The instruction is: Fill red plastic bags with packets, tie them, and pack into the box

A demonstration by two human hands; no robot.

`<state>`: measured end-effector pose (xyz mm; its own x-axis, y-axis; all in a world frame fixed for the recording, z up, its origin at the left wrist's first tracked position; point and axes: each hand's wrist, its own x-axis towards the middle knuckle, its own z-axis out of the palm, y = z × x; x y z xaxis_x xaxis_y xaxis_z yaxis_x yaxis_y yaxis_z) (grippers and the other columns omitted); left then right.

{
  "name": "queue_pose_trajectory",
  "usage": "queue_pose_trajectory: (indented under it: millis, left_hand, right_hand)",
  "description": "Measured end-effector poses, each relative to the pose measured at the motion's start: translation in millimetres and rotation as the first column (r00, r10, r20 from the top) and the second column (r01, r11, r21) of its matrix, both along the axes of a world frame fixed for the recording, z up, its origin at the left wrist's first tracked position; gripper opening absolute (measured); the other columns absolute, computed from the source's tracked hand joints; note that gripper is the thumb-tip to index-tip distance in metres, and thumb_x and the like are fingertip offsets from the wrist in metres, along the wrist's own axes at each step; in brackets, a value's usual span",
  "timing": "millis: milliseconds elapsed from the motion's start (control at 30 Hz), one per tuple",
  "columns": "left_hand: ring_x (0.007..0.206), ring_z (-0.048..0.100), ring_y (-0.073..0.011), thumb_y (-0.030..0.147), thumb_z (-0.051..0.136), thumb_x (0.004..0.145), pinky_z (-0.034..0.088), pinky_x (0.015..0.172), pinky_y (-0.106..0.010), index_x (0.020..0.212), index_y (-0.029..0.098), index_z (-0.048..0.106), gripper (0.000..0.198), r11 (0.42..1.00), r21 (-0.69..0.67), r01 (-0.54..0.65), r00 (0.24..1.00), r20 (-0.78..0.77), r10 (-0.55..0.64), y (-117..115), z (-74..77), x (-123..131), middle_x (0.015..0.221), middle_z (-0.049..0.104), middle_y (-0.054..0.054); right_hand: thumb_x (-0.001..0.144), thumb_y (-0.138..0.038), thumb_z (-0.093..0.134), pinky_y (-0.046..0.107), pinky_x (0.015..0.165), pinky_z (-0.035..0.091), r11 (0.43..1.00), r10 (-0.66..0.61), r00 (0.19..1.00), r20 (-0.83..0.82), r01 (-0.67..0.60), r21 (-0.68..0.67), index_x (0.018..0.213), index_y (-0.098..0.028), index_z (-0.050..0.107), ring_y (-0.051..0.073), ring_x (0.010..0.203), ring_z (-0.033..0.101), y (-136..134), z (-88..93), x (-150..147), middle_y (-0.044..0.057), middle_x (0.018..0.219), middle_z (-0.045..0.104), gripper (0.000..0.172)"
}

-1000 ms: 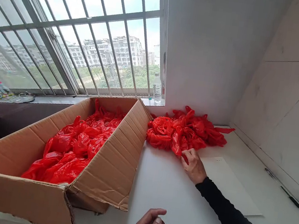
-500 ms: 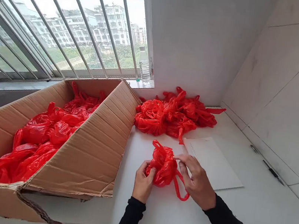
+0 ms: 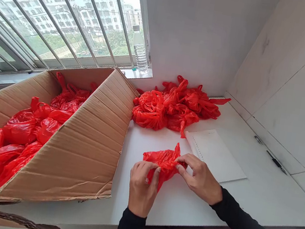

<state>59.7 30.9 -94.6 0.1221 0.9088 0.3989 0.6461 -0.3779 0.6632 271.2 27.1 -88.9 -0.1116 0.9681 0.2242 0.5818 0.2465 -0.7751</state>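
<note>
A crumpled red plastic bag [image 3: 164,175] is held between both hands, low over the white tabletop. My left hand [image 3: 143,186] pinches its near left side between thumb and fingers. On the bag's right edge, my right hand [image 3: 197,176] closes thumb and forefinger on the plastic. One pointed corner of the bag sticks up between the hands. Beyond it lies a heap of red plastic bags [image 3: 170,107] against the wall. What is inside the held bag, if anything, is hidden.
An open cardboard box [image 3: 88,139] full of red bags [image 3: 21,129] stands on the left. Right of the hands lies a white notepad [image 3: 217,156]. Pens [image 3: 277,162] rest along the tiled wall, and a clear bottle [image 3: 141,51] stands on the windowsill.
The bunched bag is now stretched flatter, and its hanging loop no longer shows. My left hand has come over its near side, and my right fingers have closed on it. The view has shifted slightly.
</note>
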Motion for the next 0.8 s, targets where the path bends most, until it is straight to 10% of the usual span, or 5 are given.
queue_pose_trajectory:
  millis: [167, 300, 400, 600, 800]
  left_hand:
    - [0.091, 0.064, -0.0227, 0.041, 0.054, 0.095, 0.050, 0.078, -0.034, 0.094, 0.022, 0.062, 0.021, 0.946, -0.134, -0.295, 0.924, 0.214, 0.318, 0, -9.4, -15, 0.094, 0.068, -0.005]
    - [0.117, 0.056, -0.0272, 0.035, 0.061, 0.091, 0.044, 0.101, -0.044, 0.125, 0.023, 0.056, 0.037, 0.999, 0.026, -0.048, 0.992, 0.114, 0.044, -8, -2.6, -2, 0.124, 0.063, -0.010]
    - [0.100, 0.061, -0.0242, 0.028, 0.066, 0.088, 0.039, 0.105, -0.046, 0.102, 0.024, 0.065, 0.014, 0.991, 0.116, 0.071, 0.997, -0.005, -0.071, -7, -1.2, 2, 0.099, 0.070, -0.004]
    - [0.086, 0.064, -0.0203, 0.040, 0.054, 0.095, 0.050, 0.076, -0.031, 0.097, 0.021, 0.064, 0.022, 0.938, -0.129, -0.321, 0.898, 0.273, 0.344, -8, -6.6, -15, 0.092, 0.067, -0.004]
    - [0.113, 0.056, -0.0280, 0.034, 0.070, 0.085, 0.046, 0.096, -0.043, 0.129, 0.024, 0.057, 0.048, 0.994, 0.092, -0.056, 0.995, 0.086, 0.048, -14, 12.8, 7, 0.118, 0.063, -0.010]
  right_hand:
    - [0.094, -0.026, 0.048, 0.036, 0.075, 0.050, 0.978, -0.203, 0.979, -0.016, 0.202, -0.051, 0.098, -0.025, 0.058, 0.022, 0.092, 0.060, -9, -9.2, 16, 0.003, 0.098, 0.066, 0.011]
    - [0.089, -0.032, 0.060, 0.046, 0.096, 0.045, 0.996, -0.092, 0.994, 0.052, 0.093, -0.008, 0.120, -0.027, 0.054, 0.027, 0.111, 0.052, -13, -3.6, 6, 0.005, 0.118, 0.062, 0.032]
    - [0.092, -0.038, 0.059, 0.041, 0.088, 0.046, 0.998, -0.054, 0.998, 0.042, 0.055, -0.029, 0.104, -0.028, 0.060, 0.024, 0.099, 0.055, -12, 2.5, 0, 0.002, 0.103, 0.065, 0.016]
    - [0.096, -0.048, 0.051, 0.033, 0.070, 0.047, 0.928, -0.358, 0.911, -0.203, 0.322, -0.189, 0.095, -0.027, 0.052, 0.017, 0.074, 0.056, -17, -7.3, 19, -0.002, 0.083, 0.058, 0.020]
    - [0.093, -0.045, 0.058, 0.033, 0.078, 0.052, 0.950, -0.301, 0.904, -0.304, 0.259, -0.174, 0.103, -0.029, 0.049, 0.017, 0.086, 0.059, -25, -5.3, 12, -0.001, 0.094, 0.056, 0.021]
